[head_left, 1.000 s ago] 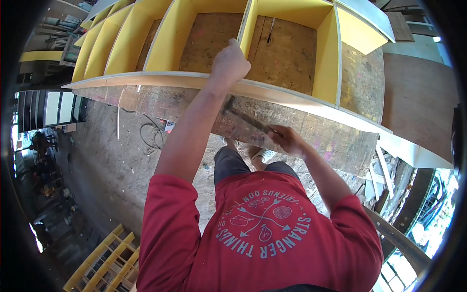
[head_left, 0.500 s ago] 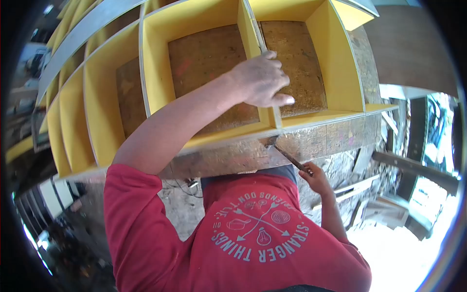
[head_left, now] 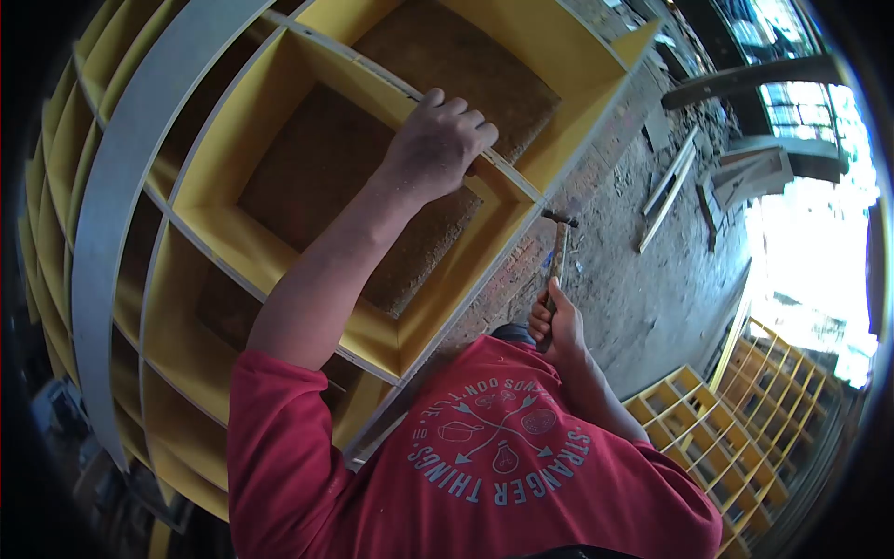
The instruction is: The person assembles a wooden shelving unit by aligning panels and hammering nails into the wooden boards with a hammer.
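My left hand (head_left: 438, 140) is closed over the top edge of a divider (head_left: 514, 175) in a large yellow wooden shelf frame. The frame's near outer panel (head_left: 456, 279) meets the divider at a corner joint. In my right hand (head_left: 561, 326) is a hammer (head_left: 560, 247), held by its wooden handle with the fingers wrapped round it. Its dark head points up and lies just outside the joint. I cannot tell whether the head touches the panel.
More yellow compartments and a long pale strip (head_left: 121, 168) of the frame spread to the left. Yellow lattice frames (head_left: 689, 401) lie at the lower right. Wood strips (head_left: 669, 191) and board offcuts (head_left: 754, 177) are on the floor, near a dark beam (head_left: 754, 82).
The view has turned, so the frame looks tilted and the floor at right shows more. My left hand stays on the divider. The hammer now points more upright in my right hand.
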Motion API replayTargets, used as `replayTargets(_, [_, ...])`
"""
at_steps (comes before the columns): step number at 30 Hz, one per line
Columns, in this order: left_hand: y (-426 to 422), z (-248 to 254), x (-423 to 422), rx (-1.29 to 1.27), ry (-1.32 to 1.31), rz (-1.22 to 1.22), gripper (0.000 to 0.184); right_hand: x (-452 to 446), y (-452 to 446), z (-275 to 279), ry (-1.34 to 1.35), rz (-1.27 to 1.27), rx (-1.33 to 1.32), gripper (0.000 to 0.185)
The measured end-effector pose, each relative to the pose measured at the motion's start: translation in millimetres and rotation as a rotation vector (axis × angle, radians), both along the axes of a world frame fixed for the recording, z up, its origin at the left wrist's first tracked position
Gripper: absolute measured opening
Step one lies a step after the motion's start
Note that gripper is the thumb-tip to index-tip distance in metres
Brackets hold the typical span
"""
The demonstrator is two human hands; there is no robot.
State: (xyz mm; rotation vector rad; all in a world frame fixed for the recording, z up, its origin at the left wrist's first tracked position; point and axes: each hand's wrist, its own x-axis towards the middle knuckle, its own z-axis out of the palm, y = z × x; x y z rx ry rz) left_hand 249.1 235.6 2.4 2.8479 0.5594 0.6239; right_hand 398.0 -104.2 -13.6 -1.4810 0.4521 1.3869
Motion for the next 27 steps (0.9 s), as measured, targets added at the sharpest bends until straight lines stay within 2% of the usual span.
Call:
replayTargets(2, [-2,-6,2,-0.012,-0.077,-0.006,0.018,-24,12,7,0.024,-0.147,-0.014,0.038])
replayTargets(5, [-2,-4,1,0.023,-0.066,-0.022,0.019,-54,24,-12,0.042,-0.119,-0.009,0.042])
replayTargets(7, [0,0,4,0.074,-0.021,-0.03,0.016,-68,20,-33,0.09,-0.028,0.091,0.043])
replayTargets(10, [-3,1,5,0.104,0.001,-0.038,0.014,-75,18,-34,0.198,-0.074,0.194,0.043])
replayTargets(13, [-11,3,6,0.086,0.043,-0.022,0.029,-73,-1,-32,0.148,-0.263,0.215,0.042])
replayTargets(15, [-13,4,7,0.102,0.058,-0.006,0.043,-79,-9,-32,0.05,-0.497,0.252,0.042])
replayTargets(16, [-13,4,8,0.111,0.058,-0.012,0.043,-81,-8,-24,-0.001,-0.613,0.268,0.042])
replayTargets(17, [-13,4,7,0.119,0.058,-0.018,0.043,-92,7,-19,-0.01,-0.753,0.176,0.043])
replayTargets(20, [-11,6,8,0.127,0.049,-0.036,0.043,-142,37,-37,-0.044,-0.477,0.16,0.044])
replayTargets(23, [-14,7,6,0.116,0.035,-0.04,0.043,-138,38,-44,0.13,-0.27,0.291,0.044])
replayTargets(24, [-14,7,6,0.115,0.027,-0.045,0.043,-128,31,-44,0.118,-0.269,0.249,0.044])
replayTargets(27, [-11,4,6,0.118,0.032,-0.049,0.044,-113,20,-32,-0.004,-0.601,0.227,0.041])
